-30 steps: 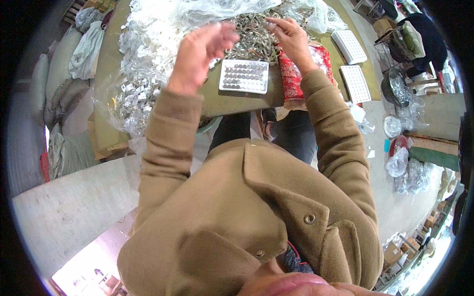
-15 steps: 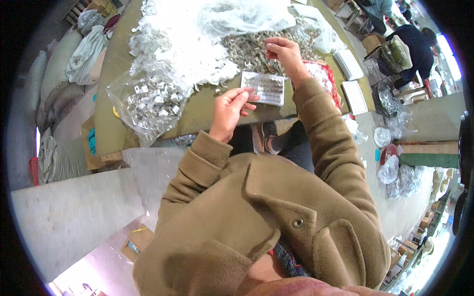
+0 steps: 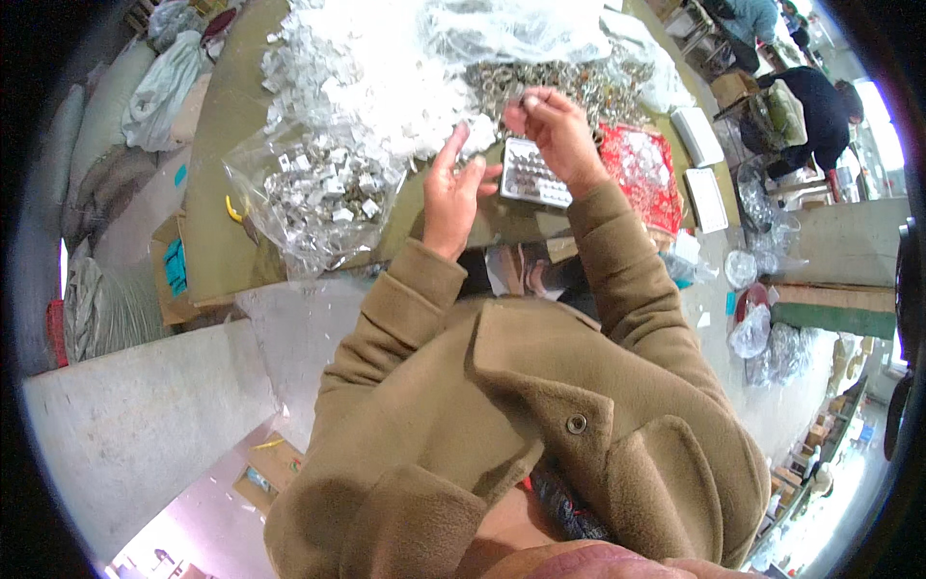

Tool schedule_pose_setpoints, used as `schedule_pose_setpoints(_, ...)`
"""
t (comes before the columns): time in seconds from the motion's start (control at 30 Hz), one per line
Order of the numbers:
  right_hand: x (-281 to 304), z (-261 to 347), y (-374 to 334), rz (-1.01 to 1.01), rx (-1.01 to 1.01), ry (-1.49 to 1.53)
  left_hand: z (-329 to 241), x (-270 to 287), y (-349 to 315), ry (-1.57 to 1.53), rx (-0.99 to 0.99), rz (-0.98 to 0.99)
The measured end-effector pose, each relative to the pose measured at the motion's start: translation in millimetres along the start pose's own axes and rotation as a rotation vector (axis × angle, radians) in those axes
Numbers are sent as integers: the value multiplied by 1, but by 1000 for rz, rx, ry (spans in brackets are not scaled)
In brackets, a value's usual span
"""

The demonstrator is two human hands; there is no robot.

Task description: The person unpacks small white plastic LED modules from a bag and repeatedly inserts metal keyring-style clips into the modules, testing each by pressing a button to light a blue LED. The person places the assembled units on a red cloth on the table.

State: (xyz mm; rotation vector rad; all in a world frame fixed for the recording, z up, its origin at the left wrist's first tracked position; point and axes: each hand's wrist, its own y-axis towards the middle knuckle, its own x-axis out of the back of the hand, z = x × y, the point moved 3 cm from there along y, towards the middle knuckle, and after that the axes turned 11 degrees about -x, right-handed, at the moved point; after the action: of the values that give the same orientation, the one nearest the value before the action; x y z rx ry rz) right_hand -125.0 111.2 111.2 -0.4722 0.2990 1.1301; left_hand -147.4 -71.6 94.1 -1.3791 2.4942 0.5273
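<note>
My right hand [image 3: 558,137] is closed in a pinch above the white tray [image 3: 510,196]. Something small and dark shows at its fingertips, too blurred to name. To its left, my left hand [image 3: 451,196] holds nothing, its fingers apart and pointing up beside the tray's left edge. Rows of small metal pieces [image 3: 532,172] sit in the tray; my right hand hides part of it. Just beyond lies a loose heap of small metal parts [image 3: 603,87]. A large pile of small white pieces [image 3: 381,92] spreads over the table to the left.
A clear plastic bag [image 3: 323,207] of white and metal pieces lies near the table's front edge. Yellow-handled pliers [image 3: 234,209] are left of it. At right are a red patterned cloth [image 3: 644,183] and white boxes [image 3: 696,135]. Another person [image 3: 810,111] sits farther right.
My right hand has come back from the metal heap toward my left hand, its fingertips now pinched. My left hand has turned, with its fingers raised and spread. The whole view has shifted slightly.
</note>
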Motion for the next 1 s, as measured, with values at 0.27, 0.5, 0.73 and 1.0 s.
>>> schedule_pose_setpoints(0.27, -18, -2, -23, 147, -107, -77, -12, -9, 13, 74, -191, 27)
schedule_pose_setpoints(0.5, -31, 2, -40, 185, 48, -422, -21, 0, 6, 180, 5, -52)
schedule_pose_setpoints(0.73, -16, -8, -63, 132, 37, -388, -30, -5, -14, -133, 101, -56)
schedule_pose_setpoints(1.0, 0, 5, -95, 166, 248, -553, -29, -34, -34, -283, 386, 31)
